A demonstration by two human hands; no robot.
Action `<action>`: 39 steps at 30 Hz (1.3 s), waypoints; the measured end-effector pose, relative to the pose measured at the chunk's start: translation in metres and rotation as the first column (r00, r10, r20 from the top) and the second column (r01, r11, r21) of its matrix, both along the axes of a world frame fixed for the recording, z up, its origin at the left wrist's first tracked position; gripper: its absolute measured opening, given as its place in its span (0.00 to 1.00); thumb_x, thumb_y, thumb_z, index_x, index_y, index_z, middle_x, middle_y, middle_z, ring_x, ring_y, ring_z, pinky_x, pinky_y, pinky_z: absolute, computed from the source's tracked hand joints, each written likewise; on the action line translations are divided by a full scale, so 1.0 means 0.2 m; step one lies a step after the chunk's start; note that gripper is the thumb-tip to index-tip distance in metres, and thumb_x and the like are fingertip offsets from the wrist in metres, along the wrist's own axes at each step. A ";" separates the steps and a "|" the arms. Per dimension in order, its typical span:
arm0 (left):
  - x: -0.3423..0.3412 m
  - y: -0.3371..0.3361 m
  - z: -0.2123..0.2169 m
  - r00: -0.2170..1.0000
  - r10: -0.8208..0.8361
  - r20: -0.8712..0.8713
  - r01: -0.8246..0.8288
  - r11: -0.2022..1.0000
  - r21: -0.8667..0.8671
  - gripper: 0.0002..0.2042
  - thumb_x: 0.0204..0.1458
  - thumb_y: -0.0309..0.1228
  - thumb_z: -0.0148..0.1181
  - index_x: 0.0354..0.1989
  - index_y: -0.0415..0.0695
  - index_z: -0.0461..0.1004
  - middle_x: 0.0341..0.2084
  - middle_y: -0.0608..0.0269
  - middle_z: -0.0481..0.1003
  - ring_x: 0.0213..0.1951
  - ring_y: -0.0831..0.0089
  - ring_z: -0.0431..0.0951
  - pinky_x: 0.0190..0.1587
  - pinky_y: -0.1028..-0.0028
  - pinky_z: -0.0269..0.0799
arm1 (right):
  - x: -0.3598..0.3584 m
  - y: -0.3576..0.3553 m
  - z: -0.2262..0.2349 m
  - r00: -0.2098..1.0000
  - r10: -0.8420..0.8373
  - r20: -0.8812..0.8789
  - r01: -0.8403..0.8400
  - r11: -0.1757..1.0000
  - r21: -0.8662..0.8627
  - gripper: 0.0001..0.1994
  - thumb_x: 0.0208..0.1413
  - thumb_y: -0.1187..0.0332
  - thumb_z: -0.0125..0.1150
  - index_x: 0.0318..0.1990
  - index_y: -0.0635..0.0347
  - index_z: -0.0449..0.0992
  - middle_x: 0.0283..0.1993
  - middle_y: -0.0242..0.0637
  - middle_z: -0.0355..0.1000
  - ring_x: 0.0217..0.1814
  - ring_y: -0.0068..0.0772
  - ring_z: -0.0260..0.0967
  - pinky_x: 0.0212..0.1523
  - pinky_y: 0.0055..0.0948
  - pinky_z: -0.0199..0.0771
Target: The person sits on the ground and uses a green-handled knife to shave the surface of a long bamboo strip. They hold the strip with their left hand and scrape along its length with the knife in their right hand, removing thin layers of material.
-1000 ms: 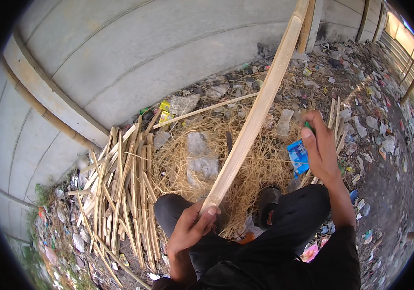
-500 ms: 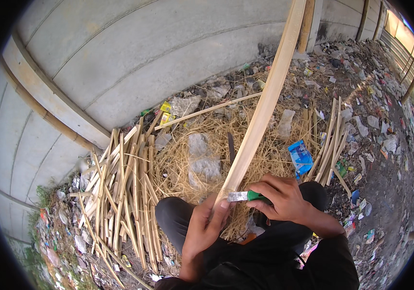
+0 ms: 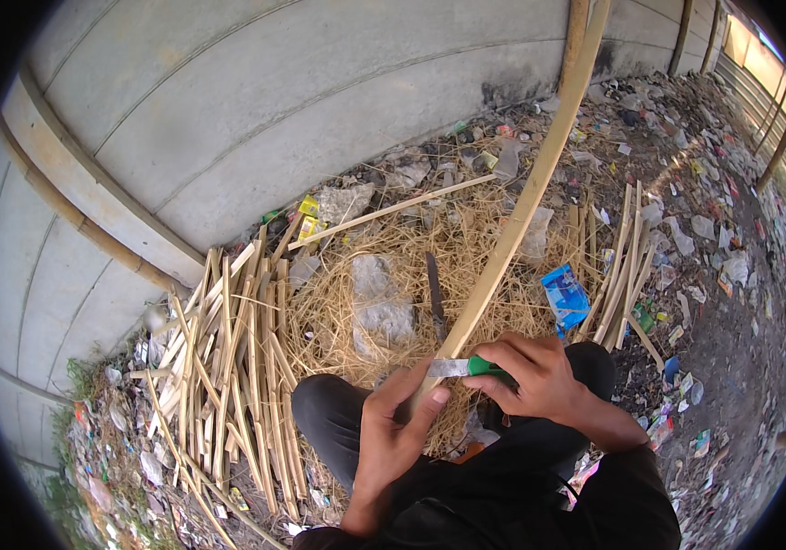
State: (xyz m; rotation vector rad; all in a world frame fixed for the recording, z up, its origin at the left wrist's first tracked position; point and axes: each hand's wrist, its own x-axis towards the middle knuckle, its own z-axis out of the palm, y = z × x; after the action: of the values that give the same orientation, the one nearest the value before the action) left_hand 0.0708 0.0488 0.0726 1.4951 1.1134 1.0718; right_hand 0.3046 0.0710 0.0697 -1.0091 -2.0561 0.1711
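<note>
Gripping the near end of the strip (image 3: 512, 229), the left hand (image 3: 393, 440) is closed around it just above the knee. The right hand (image 3: 539, 380), lifted out beside the blue packet (image 3: 565, 295) a second ago, is now brought in against the strip, fingers wrapped on a green-handled knife (image 3: 466, 368). Blade is laid at the strip's end, so cutting is judged to be starting.

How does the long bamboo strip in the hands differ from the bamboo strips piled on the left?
The long bamboo strip is single, far longer, and slants up toward the wall, gripped by the left hand. The piled strips are many, shorter, and lie loosely on the ground. Both are pale yellow split bamboo.
</note>
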 end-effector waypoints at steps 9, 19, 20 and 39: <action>0.02 -0.02 -0.01 0.999 0.042 0.033 -0.044 0.996 0.073 0.22 0.62 0.28 0.73 0.63 0.36 0.80 0.31 0.67 0.75 0.33 0.82 0.70 0.35 0.77 0.65 | 0.02 0.00 0.00 0.998 -0.049 -0.027 0.051 0.995 0.090 0.19 0.55 0.58 0.80 0.47 0.59 0.82 0.35 0.34 0.81 0.27 0.31 0.80 0.24 0.30 0.77; 0.04 -0.04 0.01 0.995 0.083 -0.050 -0.077 0.992 0.099 0.20 0.64 0.26 0.71 0.62 0.34 0.80 0.28 0.66 0.73 0.31 0.82 0.68 0.32 0.78 0.63 | 0.02 0.00 0.00 0.997 -0.065 -0.041 0.069 0.993 0.096 0.17 0.54 0.58 0.81 0.46 0.57 0.83 0.33 0.32 0.80 0.26 0.31 0.79 0.23 0.30 0.75; 0.04 -0.04 0.01 0.995 0.083 -0.053 -0.078 0.992 0.100 0.20 0.64 0.26 0.71 0.62 0.34 0.80 0.28 0.66 0.73 0.30 0.81 0.68 0.32 0.77 0.63 | 0.01 0.00 0.00 0.997 -0.067 -0.047 0.071 0.993 0.098 0.17 0.54 0.58 0.81 0.45 0.57 0.83 0.33 0.32 0.80 0.26 0.31 0.79 0.23 0.30 0.75; -0.05 -0.14 -0.09 1.000 0.017 -0.011 -0.017 0.998 -0.058 0.19 0.65 0.30 0.70 0.62 0.36 0.80 0.25 0.64 0.70 0.28 0.78 0.68 0.32 0.74 0.65 | 0.19 0.04 0.07 0.950 -0.255 -0.183 0.254 0.967 -0.025 0.14 0.61 0.64 0.76 0.46 0.65 0.82 0.35 0.42 0.80 0.30 0.38 0.81 0.30 0.33 0.77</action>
State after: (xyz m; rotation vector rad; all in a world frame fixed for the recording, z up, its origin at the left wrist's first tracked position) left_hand 0.0604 0.0214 0.0552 1.4499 1.1571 1.0360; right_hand 0.3419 0.0781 0.0830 -1.2023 -1.7414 0.1254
